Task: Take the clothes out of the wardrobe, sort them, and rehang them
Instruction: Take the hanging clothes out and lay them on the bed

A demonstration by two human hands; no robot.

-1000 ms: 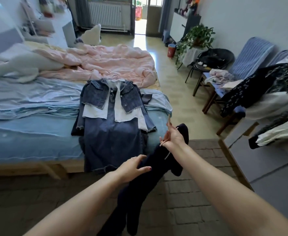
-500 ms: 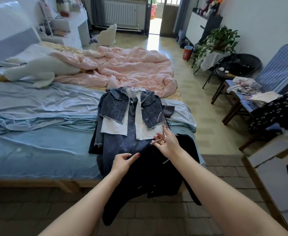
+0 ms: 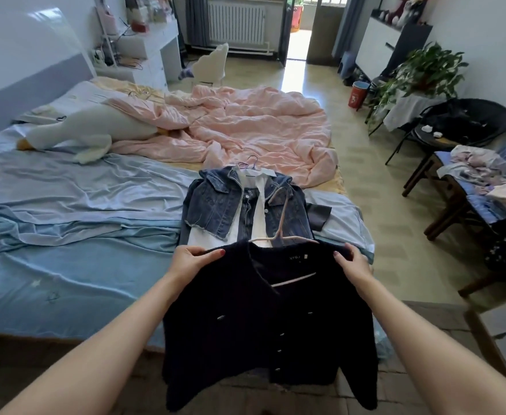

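Observation:
A dark navy cardigan on a pale pink hanger hangs spread between my hands over the near edge of the bed. My left hand grips its left shoulder. My right hand grips its right shoulder. Behind it, flat on the blue sheet, lies a denim jacket over a white shirt on a hanger, partly covered by the cardigan.
A pink duvet and a white plush toy lie further back on the bed. To the right stand chairs with piled clothes, a round black chair and a potted plant. Tiled floor runs between bed and chairs.
The cardigan was dangling bunched from my right hand by the hanger. Now both hands have moved to its shoulders and hold it spread out, facing me, closer to the bed.

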